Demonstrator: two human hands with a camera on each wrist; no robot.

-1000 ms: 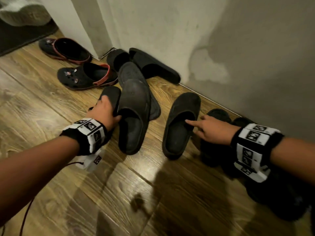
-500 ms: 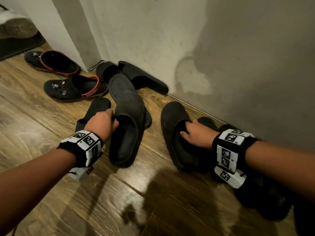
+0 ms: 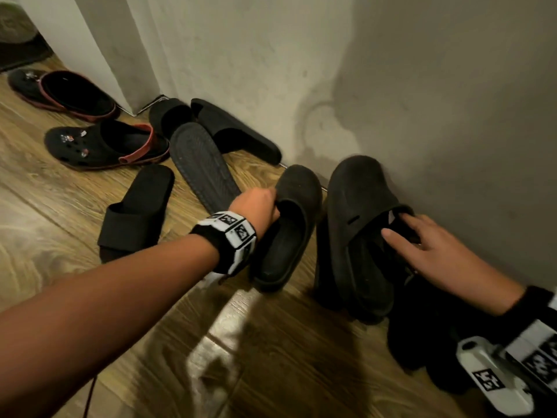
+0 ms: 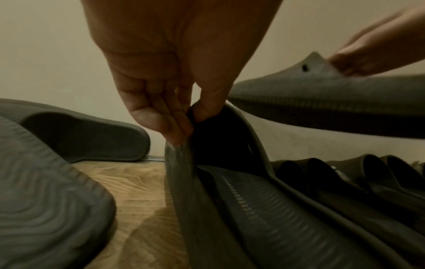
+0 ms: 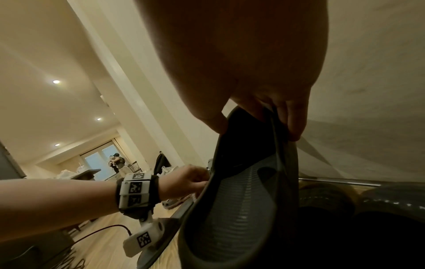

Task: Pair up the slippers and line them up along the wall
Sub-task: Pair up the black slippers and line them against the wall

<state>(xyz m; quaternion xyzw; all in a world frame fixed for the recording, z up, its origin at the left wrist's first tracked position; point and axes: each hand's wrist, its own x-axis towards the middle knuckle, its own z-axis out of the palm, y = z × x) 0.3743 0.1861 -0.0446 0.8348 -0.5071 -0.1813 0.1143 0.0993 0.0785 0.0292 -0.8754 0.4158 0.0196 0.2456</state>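
Both clogs now lifted toward wall (image 3: 422,86): left hand (image 3: 256,206) pinching left clog (image 3: 289,224) at its rim, right hand (image 3: 428,248) gripping right clog (image 3: 355,212) by the opening.

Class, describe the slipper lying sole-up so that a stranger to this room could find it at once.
Start at the wall corner where the trim meets the wooden floor. Just in front of it, among the black slippers, one lies slanting from the corner towards the left hand. This upturned slipper alone shows a ribbed grey sole; every neighbour shows its footbed or strap.
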